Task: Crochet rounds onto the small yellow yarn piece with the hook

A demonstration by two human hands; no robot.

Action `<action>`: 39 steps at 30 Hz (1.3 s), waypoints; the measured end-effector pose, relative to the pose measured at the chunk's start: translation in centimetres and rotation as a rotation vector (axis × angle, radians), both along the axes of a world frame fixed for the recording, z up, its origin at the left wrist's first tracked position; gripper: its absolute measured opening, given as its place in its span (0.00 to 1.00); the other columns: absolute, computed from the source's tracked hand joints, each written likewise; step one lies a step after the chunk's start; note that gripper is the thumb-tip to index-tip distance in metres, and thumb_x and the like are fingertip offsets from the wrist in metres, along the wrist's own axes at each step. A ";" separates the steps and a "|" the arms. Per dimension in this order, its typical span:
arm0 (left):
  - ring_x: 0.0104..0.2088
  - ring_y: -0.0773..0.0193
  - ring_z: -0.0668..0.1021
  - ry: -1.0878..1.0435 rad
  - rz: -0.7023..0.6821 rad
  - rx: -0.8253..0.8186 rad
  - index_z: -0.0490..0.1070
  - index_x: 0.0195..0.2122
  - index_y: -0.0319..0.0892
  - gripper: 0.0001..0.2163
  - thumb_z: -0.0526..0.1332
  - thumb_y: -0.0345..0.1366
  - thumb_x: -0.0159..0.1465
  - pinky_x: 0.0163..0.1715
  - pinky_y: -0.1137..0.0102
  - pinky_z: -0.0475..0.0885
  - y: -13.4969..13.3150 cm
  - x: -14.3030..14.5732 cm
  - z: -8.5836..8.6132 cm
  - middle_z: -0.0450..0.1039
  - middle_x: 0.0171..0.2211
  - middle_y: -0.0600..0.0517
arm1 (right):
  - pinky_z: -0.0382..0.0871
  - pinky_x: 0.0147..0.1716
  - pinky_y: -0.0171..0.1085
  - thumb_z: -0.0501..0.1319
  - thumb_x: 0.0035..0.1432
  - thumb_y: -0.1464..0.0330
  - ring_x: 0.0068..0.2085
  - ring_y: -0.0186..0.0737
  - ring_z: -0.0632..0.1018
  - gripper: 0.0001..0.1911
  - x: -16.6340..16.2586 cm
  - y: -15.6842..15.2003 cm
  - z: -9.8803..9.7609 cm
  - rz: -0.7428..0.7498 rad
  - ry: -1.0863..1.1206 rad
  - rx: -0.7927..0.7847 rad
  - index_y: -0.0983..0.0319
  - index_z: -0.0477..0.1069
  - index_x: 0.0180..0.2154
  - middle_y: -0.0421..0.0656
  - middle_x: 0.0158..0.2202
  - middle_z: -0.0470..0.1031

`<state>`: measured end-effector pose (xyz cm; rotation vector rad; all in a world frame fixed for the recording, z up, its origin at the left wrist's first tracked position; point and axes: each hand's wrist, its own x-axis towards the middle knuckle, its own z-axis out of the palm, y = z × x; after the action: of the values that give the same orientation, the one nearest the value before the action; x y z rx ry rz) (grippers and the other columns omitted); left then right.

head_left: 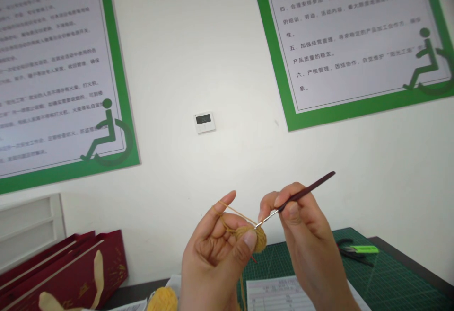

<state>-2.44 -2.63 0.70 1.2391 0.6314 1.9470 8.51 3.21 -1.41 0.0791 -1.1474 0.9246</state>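
Between its thumb and fingers my left hand (216, 249) pinches a small tan crochet piece (260, 242). Tan yarn (237, 214) runs from the piece up around the raised left index finger. My right hand (301, 235) grips a crochet hook (308, 191) with a dark handle, held like a pen. The hook's metal tip meets the top edge of the piece. A short red strand (253, 258) shows just below the piece. From under the left hand a tan strand (243, 292) hangs down.
Below lies a green cutting mat (386, 278) with a printed sheet (276, 294) on it. Black-handled pliers (356, 254) and a bright green tool (367, 249) lie at right. A yellow yarn ball (163, 299) and red gift bags (78, 273) are at left. Behind is a wall with a thermostat (205, 122).
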 end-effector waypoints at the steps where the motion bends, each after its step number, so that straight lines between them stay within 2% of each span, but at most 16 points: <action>1: 0.26 0.66 0.78 -0.003 0.003 -0.003 0.79 0.53 0.40 0.25 0.77 0.27 0.53 0.29 0.73 0.72 0.0 0.0 0.0 0.80 0.25 0.52 | 0.68 0.39 0.37 0.57 0.71 0.59 0.35 0.36 0.77 0.10 0.1 0.0 0.1 -0.028 -0.007 0.025 0.55 0.71 0.38 0.37 0.31 0.78; 7: 0.26 0.66 0.78 -0.007 0.034 -0.003 0.80 0.51 0.40 0.24 0.77 0.27 0.51 0.30 0.73 0.74 -0.2 0.3 0.3 0.79 0.24 0.53 | 0.70 0.41 0.42 0.53 0.74 0.65 0.37 0.39 0.79 0.08 1.0 -0.3 0.0 -0.284 -0.090 0.199 0.54 0.70 0.41 0.39 0.34 0.78; 11: 0.26 0.65 0.79 -0.004 0.068 0.006 0.80 0.50 0.41 0.23 0.77 0.27 0.51 0.31 0.71 0.75 -0.2 0.4 0.2 0.79 0.24 0.52 | 0.71 0.42 0.47 0.53 0.73 0.68 0.40 0.43 0.79 0.08 1.7 -0.4 0.0 -0.466 -0.178 0.402 0.53 0.71 0.45 0.42 0.37 0.79; 15: 0.27 0.65 0.78 0.003 0.013 0.008 0.78 0.52 0.42 0.25 0.76 0.27 0.52 0.30 0.71 0.74 -0.2 0.1 0.2 0.79 0.27 0.52 | 0.71 0.39 0.48 0.54 0.73 0.67 0.37 0.43 0.78 0.08 1.7 -1.0 0.2 -0.625 -0.237 0.571 0.52 0.71 0.45 0.42 0.36 0.80; 17: 0.27 0.65 0.78 0.001 -0.062 -0.013 0.77 0.55 0.44 0.28 0.77 0.27 0.52 0.30 0.71 0.74 -0.2 -0.2 0.1 0.79 0.29 0.51 | 0.71 0.38 0.47 0.54 0.73 0.67 0.36 0.42 0.78 0.08 1.3 -1.2 0.3 -0.642 -0.221 0.571 0.53 0.72 0.44 0.42 0.35 0.79; 20: 0.28 0.66 0.78 -0.017 -0.152 -0.052 0.77 0.55 0.45 0.29 0.78 0.27 0.51 0.31 0.72 0.74 -0.2 -0.5 0.1 0.79 0.29 0.51 | 0.71 0.40 0.48 0.54 0.72 0.67 0.37 0.42 0.77 0.08 0.4 -0.8 0.1 -0.566 -0.174 0.511 0.52 0.72 0.44 0.41 0.35 0.78; 24: 0.28 0.66 0.79 -0.078 -0.180 -0.070 0.79 0.53 0.44 0.28 0.78 0.25 0.50 0.33 0.73 0.75 -0.2 -0.8 0.0 0.78 0.26 0.52 | 0.71 0.39 0.47 0.60 0.68 0.68 0.37 0.43 0.76 0.06 -0.2 0.3 -0.4 -0.437 -0.117 0.440 0.51 0.74 0.43 0.41 0.34 0.76; 26: 0.29 0.66 0.80 -0.100 -0.198 -0.090 0.80 0.53 0.42 0.28 0.78 0.26 0.49 0.34 0.73 0.75 -0.2 -0.8 0.1 0.79 0.26 0.52 | 0.72 0.39 0.48 0.63 0.66 0.69 0.39 0.44 0.77 0.07 -0.1 0.7 -0.6 -0.461 -0.127 0.448 0.50 0.75 0.42 0.41 0.36 0.76; 27: 0.29 0.66 0.80 -0.105 -0.201 -0.099 0.79 0.53 0.41 0.28 0.78 0.26 0.49 0.35 0.73 0.76 -0.2 -0.7 0.1 0.79 0.26 0.52 | 0.72 0.39 0.48 0.64 0.64 0.71 0.39 0.44 0.77 0.09 -0.1 0.8 -0.7 -0.529 -0.132 0.478 0.50 0.75 0.43 0.41 0.37 0.77; 29: 0.29 0.66 0.80 -0.102 -0.166 -0.086 0.78 0.55 0.39 0.28 0.78 0.27 0.51 0.35 0.74 0.76 -0.2 -0.3 0.1 0.79 0.26 0.51 | 0.73 0.37 0.47 0.65 0.60 0.75 0.37 0.43 0.77 0.15 -0.1 0.7 -0.8 -0.781 -0.131 0.571 0.50 0.75 0.44 0.41 0.37 0.78; 31: 0.28 0.67 0.80 -0.084 -0.054 -0.020 0.75 0.57 0.40 0.30 0.77 0.26 0.52 0.34 0.76 0.75 -0.3 0.3 0.1 0.80 0.26 0.52 | 0.73 0.34 0.44 0.66 0.55 0.79 0.34 0.42 0.76 0.19 -0.3 0.3 -0.8 -1.074 -0.115 0.642 0.53 0.75 0.45 0.42 0.34 0.79; 32: 0.28 0.68 0.79 -0.065 0.026 0.028 0.73 0.58 0.42 0.31 0.76 0.25 0.52 0.33 0.77 0.75 -0.3 0.6 0.1 0.80 0.26 0.53 | 0.73 0.32 0.43 0.66 0.54 0.79 0.33 0.41 0.76 0.19 -0.4 0.0 -0.8 -1.171 -0.109 0.644 0.54 0.75 0.45 0.42 0.33 0.78; 34: 0.29 0.66 0.80 -0.016 0.185 0.109 0.71 0.59 0.46 0.32 0.75 0.24 0.53 0.34 0.76 0.75 -0.4 1.2 0.1 0.80 0.26 0.55 | 0.72 0.33 0.43 0.63 0.54 0.80 0.33 0.41 0.75 0.16 -0.6 -0.6 -0.6 -1.144 -0.105 0.549 0.58 0.74 0.43 0.43 0.31 0.77; 36: 0.30 0.64 0.80 0.044 0.281 0.127 0.70 0.59 0.46 0.31 0.74 0.25 0.55 0.35 0.74 0.76 -0.5 1.4 0.0 0.80 0.25 0.55 | 0.71 0.34 0.42 0.60 0.56 0.80 0.33 0.40 0.75 0.14 -0.6 -0.9 -0.6 -1.068 -0.108 0.496 0.59 0.72 0.41 0.42 0.30 0.76; 39: 0.28 0.64 0.79 0.071 0.253 0.105 0.72 0.58 0.45 0.29 0.74 0.26 0.55 0.30 0.75 0.76 -0.7 1.1 0.1 0.79 0.25 0.55 | 0.68 0.33 0.40 0.58 0.64 0.76 0.33 0.38 0.74 0.08 0.1 -1.0 -0.5 -0.898 -0.102 0.354 0.58 0.71 0.41 0.41 0.32 0.74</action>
<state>-1.31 -3.28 0.81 1.3521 0.7623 2.1749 8.57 2.22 -1.95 -0.1899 -1.2550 -0.0725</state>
